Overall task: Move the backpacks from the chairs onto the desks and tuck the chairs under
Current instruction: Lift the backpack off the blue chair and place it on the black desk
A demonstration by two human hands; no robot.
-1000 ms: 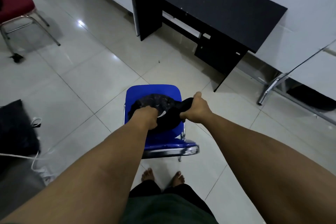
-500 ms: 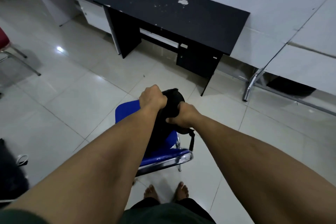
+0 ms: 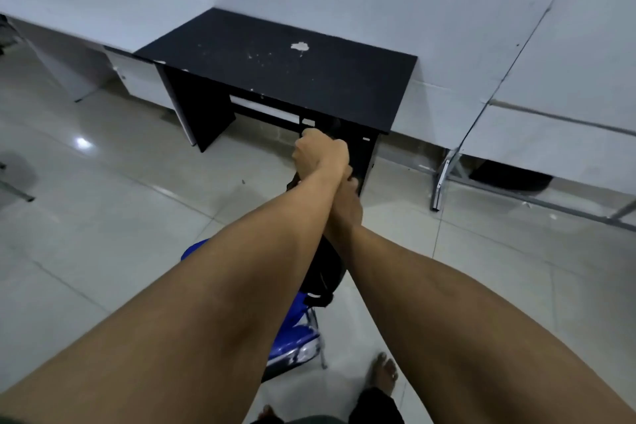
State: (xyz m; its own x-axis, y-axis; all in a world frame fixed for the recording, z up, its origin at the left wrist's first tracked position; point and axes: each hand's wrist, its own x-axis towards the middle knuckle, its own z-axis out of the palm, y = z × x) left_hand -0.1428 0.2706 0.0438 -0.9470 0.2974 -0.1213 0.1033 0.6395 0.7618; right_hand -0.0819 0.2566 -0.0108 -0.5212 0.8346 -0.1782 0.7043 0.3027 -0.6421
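A black backpack hangs in the air above the blue chair, mostly hidden behind my forearms. My left hand is shut on its top, raised in front of the black desk's front edge. My right hand sits just below and behind the left wrist, also gripping the backpack, its fingers partly hidden. The black desk stands against the wall ahead, its top bare apart from white chipped spots.
A white desk adjoins the black one on the left. A white table with metal legs stands at the right, a dark object beneath it. Part of another chair's leg shows at the far left. My bare feet are on the tiled floor.
Both hands have lifted the backpack off the blue chair seat and carried it up and forward toward the black desk. The view has tilted up, showing the desk nearer.
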